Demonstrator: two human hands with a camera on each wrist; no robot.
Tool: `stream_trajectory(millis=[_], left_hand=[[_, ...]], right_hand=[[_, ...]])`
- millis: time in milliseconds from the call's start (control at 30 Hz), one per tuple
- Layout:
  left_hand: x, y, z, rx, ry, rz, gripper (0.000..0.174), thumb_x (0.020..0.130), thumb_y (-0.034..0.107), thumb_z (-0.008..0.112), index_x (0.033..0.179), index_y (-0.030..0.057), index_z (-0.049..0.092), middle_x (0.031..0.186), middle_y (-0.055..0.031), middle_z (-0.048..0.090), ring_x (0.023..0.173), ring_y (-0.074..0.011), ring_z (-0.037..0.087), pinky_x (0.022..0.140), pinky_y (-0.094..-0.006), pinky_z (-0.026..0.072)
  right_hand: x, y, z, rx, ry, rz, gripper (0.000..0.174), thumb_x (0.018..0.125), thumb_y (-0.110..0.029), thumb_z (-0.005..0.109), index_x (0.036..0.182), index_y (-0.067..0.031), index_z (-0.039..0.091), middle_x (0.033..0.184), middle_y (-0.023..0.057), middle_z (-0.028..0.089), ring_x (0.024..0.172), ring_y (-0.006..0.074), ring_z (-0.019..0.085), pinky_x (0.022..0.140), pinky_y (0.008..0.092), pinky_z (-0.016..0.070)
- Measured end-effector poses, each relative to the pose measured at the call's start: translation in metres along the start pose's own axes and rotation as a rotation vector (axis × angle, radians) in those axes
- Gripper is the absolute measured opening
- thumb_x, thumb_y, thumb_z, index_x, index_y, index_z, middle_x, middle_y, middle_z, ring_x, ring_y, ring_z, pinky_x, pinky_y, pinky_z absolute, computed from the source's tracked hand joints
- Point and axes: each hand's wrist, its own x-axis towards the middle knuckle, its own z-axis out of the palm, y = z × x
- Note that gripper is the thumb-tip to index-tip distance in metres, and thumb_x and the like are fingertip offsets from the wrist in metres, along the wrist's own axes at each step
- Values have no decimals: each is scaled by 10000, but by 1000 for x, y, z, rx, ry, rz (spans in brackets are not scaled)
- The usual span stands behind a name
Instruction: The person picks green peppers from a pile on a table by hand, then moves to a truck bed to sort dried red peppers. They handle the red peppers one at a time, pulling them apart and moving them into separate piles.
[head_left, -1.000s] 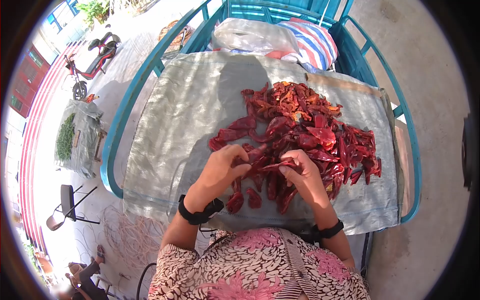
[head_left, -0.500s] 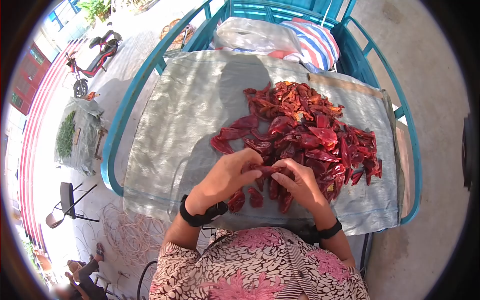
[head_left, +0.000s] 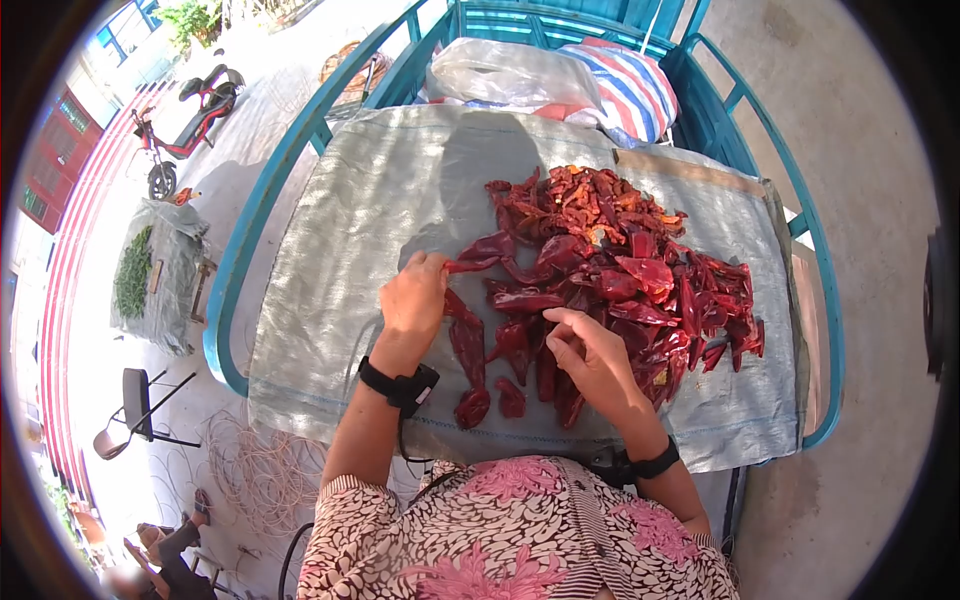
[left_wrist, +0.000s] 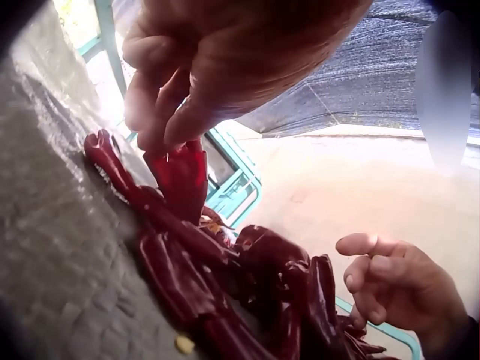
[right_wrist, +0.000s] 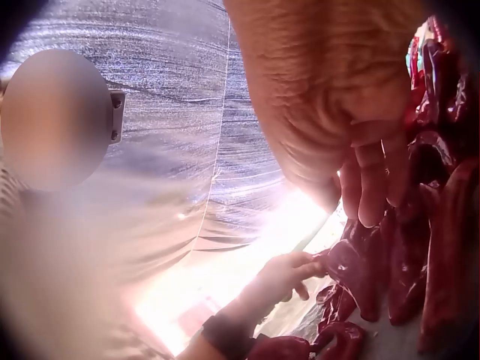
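Observation:
Dark red, glossy peppers (head_left: pixel 610 285), wrinkled as if dried, lie in a heap on a grey woven sheet (head_left: pixel 330 260). At the heap's left side, my left hand (head_left: pixel 413 300) pinches a red pepper (left_wrist: pixel 182 180) between thumb and fingertips. More peppers lie just below that hand on the sheet. My right hand (head_left: pixel 595 365) hovers at the near side of the heap, fingers loosely bent and holding nothing. In the right wrist view its fingertips overlap the peppers.
Blue metal rails (head_left: pixel 240 230) of a cart bed flank the sheet. Behind the heap sit a clear plastic bag (head_left: pixel 510 75) and a striped bag (head_left: pixel 630 90). To the left are a small covered table (head_left: pixel 185 260), a chair (head_left: pixel 135 405), a scooter (head_left: pixel 190 125) and another person (head_left: pixel 175 560).
Both hands were together on a pepper half a second ago. My left hand has since moved left and away to the heap's left edge; the right hand stays near its place with nothing held.

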Motion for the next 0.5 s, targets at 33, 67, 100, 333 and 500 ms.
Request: stream_trajectory(millis=[33,67,100,333,500], left_hand=[[-3,7,-11,-27,36,-16,202,924,149,620,1117,138,677,1025,-94,668,929,-358,672,758,-471,540],[-9,12,-20,-100,38,58,188,928,137,617,1104,122,680,1004,-101,667,902,-349,674,746,-450,537],[-16,16,-29,-174,41,130,175,932,126,614,1091,107,683,983,-109,667,875,-339,675,734,-430,533],[-29,46,-50,-629,-328,320,197,936,60,577,1112,-8,635,925,-157,660,785,-320,665,711,-378,526],[-5,22,-13,-525,-81,381,267,902,19,567,1166,-2,602,1196,-216,604,908,-387,666,794,-431,535]], right_hand=[[-1,-4,0,18,28,15,489,916,-113,694,1383,-111,550,1051,49,668,722,137,591,719,294,510],[-1,-8,0,36,55,30,495,911,-100,698,1383,-112,551,1074,47,663,725,136,592,721,295,513],[-1,-14,0,24,108,22,480,906,-90,700,1366,-108,565,1098,46,661,730,135,592,730,297,518],[6,-4,6,-26,53,-80,476,913,-99,686,1372,-116,559,1151,88,690,865,224,671,801,332,537],[8,-8,-1,-88,69,140,528,928,-126,665,1430,-129,502,1141,133,697,943,285,691,830,339,536]])
